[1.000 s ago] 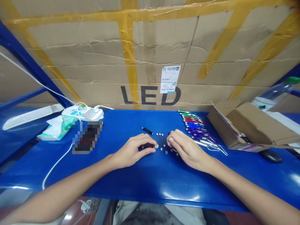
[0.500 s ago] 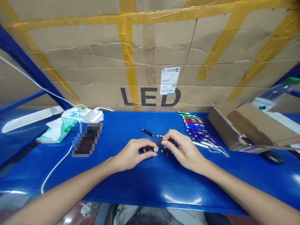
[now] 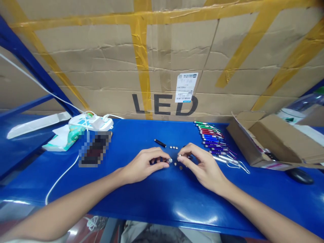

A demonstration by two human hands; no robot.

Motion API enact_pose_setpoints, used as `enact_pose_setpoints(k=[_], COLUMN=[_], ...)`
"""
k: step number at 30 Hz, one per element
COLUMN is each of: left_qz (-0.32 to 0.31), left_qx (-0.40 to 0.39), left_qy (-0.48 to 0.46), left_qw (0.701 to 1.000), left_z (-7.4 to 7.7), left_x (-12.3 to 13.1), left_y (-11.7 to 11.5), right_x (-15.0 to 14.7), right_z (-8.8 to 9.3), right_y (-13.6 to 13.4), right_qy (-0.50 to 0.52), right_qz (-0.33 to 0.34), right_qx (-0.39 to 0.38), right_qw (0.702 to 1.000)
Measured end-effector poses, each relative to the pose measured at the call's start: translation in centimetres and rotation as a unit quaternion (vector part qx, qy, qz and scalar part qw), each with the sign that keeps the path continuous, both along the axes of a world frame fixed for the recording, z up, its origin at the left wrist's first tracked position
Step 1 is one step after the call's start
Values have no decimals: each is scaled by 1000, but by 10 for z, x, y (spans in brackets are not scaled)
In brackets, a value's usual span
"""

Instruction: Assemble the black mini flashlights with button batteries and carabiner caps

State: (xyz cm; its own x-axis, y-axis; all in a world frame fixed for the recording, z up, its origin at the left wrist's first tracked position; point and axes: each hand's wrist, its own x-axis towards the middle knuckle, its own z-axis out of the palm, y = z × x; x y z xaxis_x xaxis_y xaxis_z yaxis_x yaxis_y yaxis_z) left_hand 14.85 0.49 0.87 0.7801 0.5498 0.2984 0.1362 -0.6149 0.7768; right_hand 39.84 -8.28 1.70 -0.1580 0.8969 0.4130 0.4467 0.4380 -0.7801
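Observation:
My left hand (image 3: 148, 164) is closed, with a small silvery round piece (image 3: 170, 160) pinched between thumb and forefinger. Just to its right, my right hand (image 3: 204, 167) pinches a small button cell (image 3: 180, 156) at its fingertips. The two hands are apart over the blue table. Several more small button cells (image 3: 173, 147) lie between and beyond them, a few partly hidden by my right fingers. A short black tube (image 3: 160, 143) rests beyond my left hand. Something dark shows behind the right fingers, too hidden to name.
A row of coloured metal penlights with clips (image 3: 211, 136) lies right of centre. Farther right are an open cardboard box (image 3: 263, 158) and a black mouse (image 3: 300, 176). On the left sit a power strip (image 3: 92, 123), a tissue pack (image 3: 63, 138) and a blurred-out phone (image 3: 95, 148).
My right hand has drawn slightly right and lower, and the button cell now shows at its fingertips. The piece in my left hand has tilted a little. The view has shifted slightly.

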Motion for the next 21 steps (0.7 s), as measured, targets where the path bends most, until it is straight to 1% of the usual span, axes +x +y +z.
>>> enact_pose_setpoints(k=[6, 12, 14, 16, 19, 21], left_qz=[-3, 2, 0, -1, 0, -2], left_qx=[15, 44, 53, 57, 55, 52], left_qy=[9, 29, 27, 21, 9, 3], left_qw=[1000, 999, 998, 998, 998, 999], left_z=[-2, -3, -3, -2, -2, -1], left_x=[-1, -2, -2, -2, -1, -1], left_y=[0, 1, 1, 1, 1, 0], right_x=[-3, -4, -4, -4, -6, -7], right_z=[-1, -4, -5, -6, -7, -7], right_y=[-1, 0, 0, 0, -1, -2], right_qy=[23, 95, 103, 85, 34, 8], right_qz=[-9, -8, -6, -14, -37, -40], right_qx=[2, -55, -62, -50, -5, 23], right_qw=[1000, 994, 993, 995, 999, 999])
